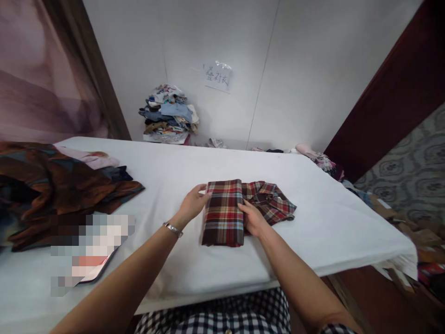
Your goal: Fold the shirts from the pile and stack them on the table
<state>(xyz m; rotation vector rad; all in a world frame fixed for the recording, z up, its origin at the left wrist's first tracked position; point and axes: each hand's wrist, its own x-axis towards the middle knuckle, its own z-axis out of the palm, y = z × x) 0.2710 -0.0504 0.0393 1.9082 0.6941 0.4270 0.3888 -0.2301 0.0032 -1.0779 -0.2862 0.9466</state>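
White table (330, 232) out in front, and here's the plaid shirt (222, 208), lying right between the two hands! Its folded block runs long away from the body, left hand (193, 204) at one side edge, right hand (255, 220) at the other, nearer the collar (269, 189) that spreads beyond it. Thumbs meet cloth, fingers partly hidden: can't tell how firmly either grips! Farther left of the grip, a brown garment (69, 185)
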